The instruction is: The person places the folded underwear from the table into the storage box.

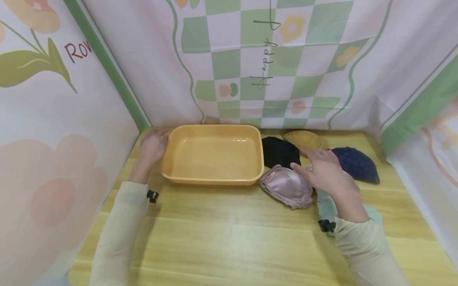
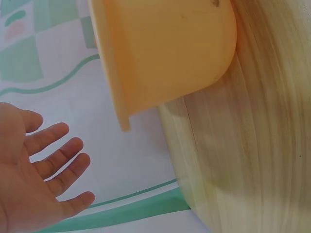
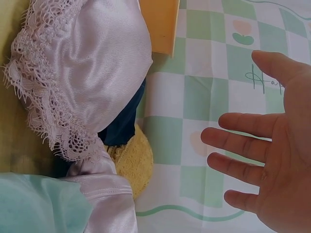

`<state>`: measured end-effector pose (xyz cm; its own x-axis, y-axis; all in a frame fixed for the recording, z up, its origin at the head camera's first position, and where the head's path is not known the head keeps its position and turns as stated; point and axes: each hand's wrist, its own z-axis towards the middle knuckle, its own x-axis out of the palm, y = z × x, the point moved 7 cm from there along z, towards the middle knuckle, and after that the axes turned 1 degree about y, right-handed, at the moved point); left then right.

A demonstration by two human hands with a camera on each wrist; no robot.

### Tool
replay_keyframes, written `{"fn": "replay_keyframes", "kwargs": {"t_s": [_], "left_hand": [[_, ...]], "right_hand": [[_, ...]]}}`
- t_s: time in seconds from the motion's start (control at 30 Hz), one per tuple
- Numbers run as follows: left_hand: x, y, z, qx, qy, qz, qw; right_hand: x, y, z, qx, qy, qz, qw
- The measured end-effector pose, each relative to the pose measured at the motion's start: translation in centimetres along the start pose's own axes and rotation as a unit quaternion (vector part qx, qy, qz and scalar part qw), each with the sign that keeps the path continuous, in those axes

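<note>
A yellow rectangular plastic basin (image 1: pixel 214 159) stands at the back of the table. My left hand (image 1: pixel 153 146) is beside its left end; in the left wrist view that hand (image 2: pixel 43 170) has its fingers spread, apart from the basin wall. Right of the basin lie several folded bras: a shiny pink one with lace trim (image 1: pixel 286 186), a black one (image 1: pixel 280 153), a mustard yellow one (image 1: pixel 304 139), a navy one (image 1: pixel 358 165) and a mint green one (image 1: pixel 325 204). My right hand (image 1: pixel 327 171) hovers over them, fingers extended and holding nothing, partly covering the pink and mint ones.
A wooden-patterned table (image 1: pixel 229 234) lies beneath everything. Behind it hangs a green-and-white checked curtain (image 1: pixel 264 59). A printed cloth wall (image 1: pixel 64 159) closes the left side, and another cloth wall (image 1: pixel 422 182) closes the right.
</note>
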<state>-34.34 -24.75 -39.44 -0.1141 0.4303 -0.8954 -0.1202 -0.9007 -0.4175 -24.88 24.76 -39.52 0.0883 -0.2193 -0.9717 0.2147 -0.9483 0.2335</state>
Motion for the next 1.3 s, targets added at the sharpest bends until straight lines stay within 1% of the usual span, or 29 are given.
{"fn": "replay_keyframes", "kwargs": {"t_s": [0.3,0.47,0.63,0.77,1.0,1.2,1.3], "left_hand": [[0.0,0.4,0.3,-0.008,0.003,0.001,1.0],[0.3,0.8,0.4,-0.01,0.006,-0.001,0.9999],[0.6,1.1,0.7,-0.018,0.008,-0.001,0.9998],[0.7,1.3,0.8,-0.02,0.009,-0.002,0.9998],[0.9,1.5,0.9,-0.022,0.01,-0.003,0.9997],[1.2,2.0,1.1,-0.027,0.009,-0.014,0.9995],[1.5,2.4,1.1,-0.031,0.014,-0.019,0.9992]], "right_hand": [[0.0,-0.1,0.0,0.004,0.0,0.004,1.0],[0.2,-0.1,-0.3,0.013,0.004,0.002,1.0],[0.3,0.1,-0.4,0.01,0.011,-0.006,1.0],[0.3,0.0,-0.5,0.014,0.013,-0.001,1.0],[0.4,-0.1,-0.6,0.016,0.009,0.007,1.0],[0.4,0.0,-0.8,0.017,0.008,0.008,1.0],[0.5,0.1,-1.0,0.01,0.003,0.007,1.0]]}}
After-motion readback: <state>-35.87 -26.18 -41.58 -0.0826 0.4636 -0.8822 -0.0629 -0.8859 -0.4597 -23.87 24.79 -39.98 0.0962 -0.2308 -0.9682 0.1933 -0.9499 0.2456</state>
